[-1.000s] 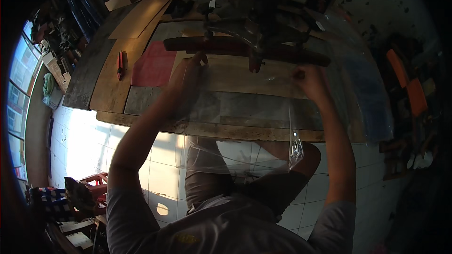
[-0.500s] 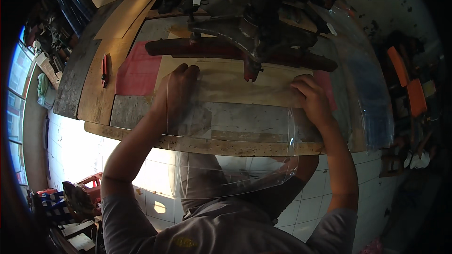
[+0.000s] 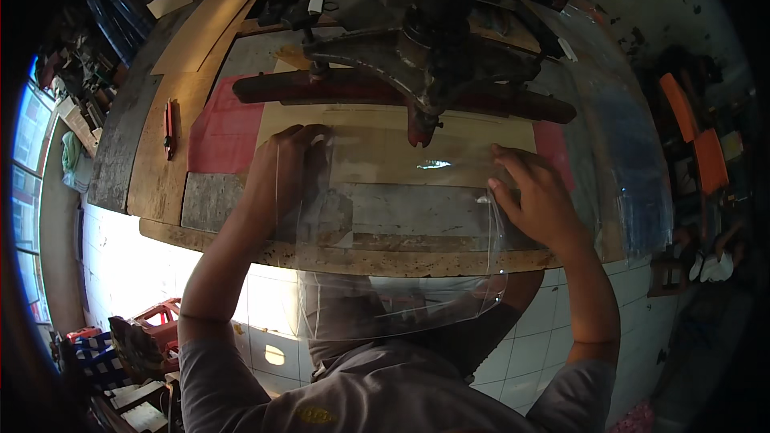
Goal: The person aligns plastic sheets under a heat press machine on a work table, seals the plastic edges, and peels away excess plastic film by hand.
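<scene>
A clear plastic sheet (image 3: 401,297), apparently bag-shaped, stretches from the cream sheet (image 3: 449,173) on the bench over the front edge and hangs above my lap. At its left side, my left hand (image 3: 281,168) is closed with curled fingers on the plastic. My right hand (image 3: 541,196) lies at the right edge, thumb and forefinger apart, tips touching the plastic. Just beyond both hands runs the long dark red bar (image 3: 361,88) of a press, carried by a dark metal bracket (image 3: 353,50). Pink-red material (image 3: 220,132) shows beneath the cream sheet at both ends.
A red cutter knife (image 3: 169,130) lies on the wooden board at left. Cardboard strips (image 3: 204,28) are behind it. Clear bluish plastic sheets (image 3: 638,184) drape over the bench's right side. The wooden front edge (image 3: 233,247) borders the bench; a red stool (image 3: 160,317) stands below left.
My right hand has shifted down, its thumb and forefinger now farther apart. My left hand has moved slightly left and nearer. A bright glint now shows on the plastic.
</scene>
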`<state>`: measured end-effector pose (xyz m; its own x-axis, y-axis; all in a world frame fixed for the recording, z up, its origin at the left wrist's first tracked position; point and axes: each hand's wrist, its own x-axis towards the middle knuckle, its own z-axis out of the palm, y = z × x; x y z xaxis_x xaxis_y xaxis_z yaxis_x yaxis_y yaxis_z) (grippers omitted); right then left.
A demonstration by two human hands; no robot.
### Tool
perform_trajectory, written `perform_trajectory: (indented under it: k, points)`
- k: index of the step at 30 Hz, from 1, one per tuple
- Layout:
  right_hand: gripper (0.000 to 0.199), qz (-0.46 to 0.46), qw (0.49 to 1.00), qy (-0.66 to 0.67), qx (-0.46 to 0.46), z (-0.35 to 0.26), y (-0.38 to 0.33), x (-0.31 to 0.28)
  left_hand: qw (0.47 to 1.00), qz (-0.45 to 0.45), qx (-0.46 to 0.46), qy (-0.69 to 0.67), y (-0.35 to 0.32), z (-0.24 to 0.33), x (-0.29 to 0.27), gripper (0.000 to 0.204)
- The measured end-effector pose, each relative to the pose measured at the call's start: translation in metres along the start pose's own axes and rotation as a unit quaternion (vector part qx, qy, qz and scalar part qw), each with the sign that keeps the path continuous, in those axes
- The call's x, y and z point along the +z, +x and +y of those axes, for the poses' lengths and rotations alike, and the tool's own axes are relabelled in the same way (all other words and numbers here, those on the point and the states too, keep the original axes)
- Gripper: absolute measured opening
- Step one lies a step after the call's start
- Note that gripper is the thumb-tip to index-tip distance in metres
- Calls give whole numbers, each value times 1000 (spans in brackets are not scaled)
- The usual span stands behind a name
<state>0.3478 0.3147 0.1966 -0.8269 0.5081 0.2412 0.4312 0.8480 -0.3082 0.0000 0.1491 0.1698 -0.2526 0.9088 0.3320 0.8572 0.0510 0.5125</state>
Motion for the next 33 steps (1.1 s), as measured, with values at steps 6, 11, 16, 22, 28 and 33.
perform_trajectory:
  k: [6,11,16,22,28,33]
  points:
    - [38,73,995,-61,-24,8,-12,24,1000,-13,-2,-24,-1,0,1,29]
    - [42,95,993,-66,-18,16,-6,28,1000,4,10,-19,2,-5,7,29]
    - [44,95,994,-42,-31,34,5,27,998,1,-57,-34,7,-1,10,27]
    - [45,94,996,10,3,37,7,26,996,8,-66,-52,11,0,13,25]
    - [43,100,995,15,26,40,6,26,996,15,-68,-51,14,5,15,24]
    - [43,105,994,9,12,44,9,30,997,13,-70,-30,15,4,16,23]
